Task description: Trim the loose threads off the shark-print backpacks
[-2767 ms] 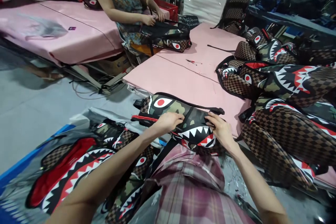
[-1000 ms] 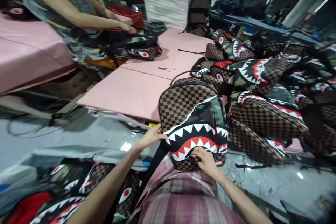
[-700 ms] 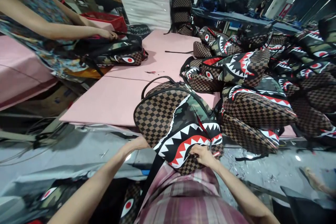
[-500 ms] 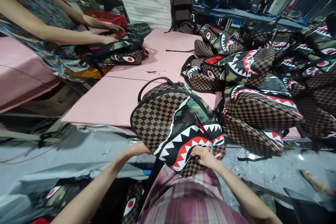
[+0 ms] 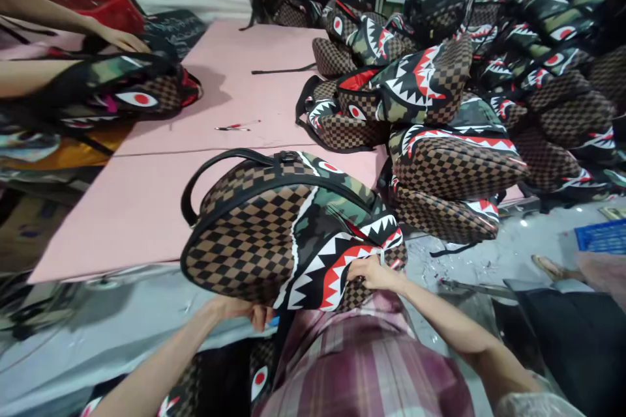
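At the near edge of our pink table (image 5: 137,202), we hold a checkered backpack (image 5: 244,241) tilted. Our right hand (image 5: 370,272) pinches its lower front; our left hand (image 5: 239,308) sits beneath, and we cannot tell whether its curled fingers (image 5: 259,318) grip.

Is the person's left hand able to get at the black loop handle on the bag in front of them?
Probably, but not directly: the left hand is beneath the bag, whose body lies between it and the loop handle. A path around the left side looks free.
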Motion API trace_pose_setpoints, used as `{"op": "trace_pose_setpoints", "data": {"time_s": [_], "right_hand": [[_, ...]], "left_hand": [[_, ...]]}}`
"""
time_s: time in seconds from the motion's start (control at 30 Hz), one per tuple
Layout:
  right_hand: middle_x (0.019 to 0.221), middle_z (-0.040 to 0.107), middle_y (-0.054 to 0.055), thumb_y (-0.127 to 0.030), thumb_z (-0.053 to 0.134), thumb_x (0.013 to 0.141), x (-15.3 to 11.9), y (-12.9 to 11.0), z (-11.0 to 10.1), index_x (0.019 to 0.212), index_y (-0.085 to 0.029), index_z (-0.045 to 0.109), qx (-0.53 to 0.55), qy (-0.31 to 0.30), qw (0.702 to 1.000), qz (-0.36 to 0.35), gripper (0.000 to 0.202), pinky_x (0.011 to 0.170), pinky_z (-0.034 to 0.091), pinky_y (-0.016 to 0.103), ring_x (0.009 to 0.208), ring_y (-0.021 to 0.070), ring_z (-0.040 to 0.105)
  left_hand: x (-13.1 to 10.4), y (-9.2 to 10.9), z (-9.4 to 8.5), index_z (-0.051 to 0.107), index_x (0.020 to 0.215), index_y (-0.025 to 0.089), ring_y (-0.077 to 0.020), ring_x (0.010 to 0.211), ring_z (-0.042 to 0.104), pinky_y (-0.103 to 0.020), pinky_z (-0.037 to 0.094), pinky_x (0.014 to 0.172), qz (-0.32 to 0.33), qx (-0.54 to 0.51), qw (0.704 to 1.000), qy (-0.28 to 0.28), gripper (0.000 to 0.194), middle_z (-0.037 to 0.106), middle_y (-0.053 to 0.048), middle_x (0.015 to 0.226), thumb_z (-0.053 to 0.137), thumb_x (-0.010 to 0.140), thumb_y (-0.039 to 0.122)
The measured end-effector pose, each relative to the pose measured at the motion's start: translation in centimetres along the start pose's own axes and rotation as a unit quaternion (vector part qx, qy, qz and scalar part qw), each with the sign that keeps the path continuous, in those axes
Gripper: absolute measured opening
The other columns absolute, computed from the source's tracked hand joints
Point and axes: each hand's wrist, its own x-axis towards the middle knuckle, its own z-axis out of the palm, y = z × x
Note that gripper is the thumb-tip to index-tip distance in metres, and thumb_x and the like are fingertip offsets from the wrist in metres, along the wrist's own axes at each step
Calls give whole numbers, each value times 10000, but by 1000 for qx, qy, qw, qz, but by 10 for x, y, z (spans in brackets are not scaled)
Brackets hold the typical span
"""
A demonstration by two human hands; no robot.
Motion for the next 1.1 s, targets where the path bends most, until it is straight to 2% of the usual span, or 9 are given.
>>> {"op": "trace_pose_setpoints", "data": {"time_s": [0.27,0.43,0.6,0.73,0.83,0.93,1.0,1.03,1.1], "right_hand": [[1070,563,-1,-39,426,674,17,-1,-2,1021,-202,598,-92,-23,995,15,420,636,351,180,878,96,537],[1061,559,-11,-36,435,667,16,-3,-2,1019,-215,603,-108,-32,993,25,429,531,293,168,838,79,537],[1051,562,-23,-37,425,663,14,-5,2,1010,-225,603,-139,-13,990,26,433,578,318,189,763,82,519],[1057,557,11,-33,397,670,15,-7,-1,1019,-199,604,-142,-47,988,27,438,617,350,203,788,100,522],[1029,562,33,-20,386,660,14,-7,-1,1014,-183,607,-131,-55,989,34,448,659,381,211,818,116,528],[1038,556,44,1,388,635,15,-4,2,1006,-175,603,-97,-34,995,6,463,754,403,214,893,123,528],[1032,557,50,11,379,621,17,-2,4,993,-168,605,-81,-26,996,-5,470,784,406,213,913,123,528],[1028,558,53,14,372,617,19,-2,4,989,-164,607,-77,-23,997,-6,474,787,408,211,916,122,530],[1023,563,56,17,361,608,21,-3,4,981,-159,611,-77,-18,997,1,482,770,413,204,903,118,539]], "left_hand": [[-1,3,-2,582,578,130,-221,648,577,-304,465,642,80,-99,962,240,260,614,-87,646,707,467,329],[-4,3,-16,579,605,143,-212,652,573,-291,463,651,129,-74,864,481,232,609,-52,635,595,470,331],[-10,-3,-5,612,682,108,-268,801,588,-292,452,614,83,-4,956,280,348,635,-110,761,665,515,408],[-22,-16,0,576,649,98,-184,677,552,-235,406,554,136,-109,953,249,418,572,-76,631,690,601,498],[-47,-6,-7,456,520,109,-150,556,494,-232,379,501,222,-238,914,243,422,399,-19,474,715,613,428],[-73,20,-20,399,553,117,-107,506,442,-230,409,533,362,-405,792,278,362,325,10,465,586,767,342],[-80,31,-29,461,698,122,-126,638,515,-260,448,628,422,-449,732,292,403,464,-21,597,428,855,491],[-78,31,-32,456,732,130,-125,681,525,-273,454,684,438,-425,729,310,433,486,-20,636,428,836,549],[-62,18,-29,433,726,137,-118,667,512,-265,443,701,394,-313,787,356,468,477,-10,626,524,743,595]]}}
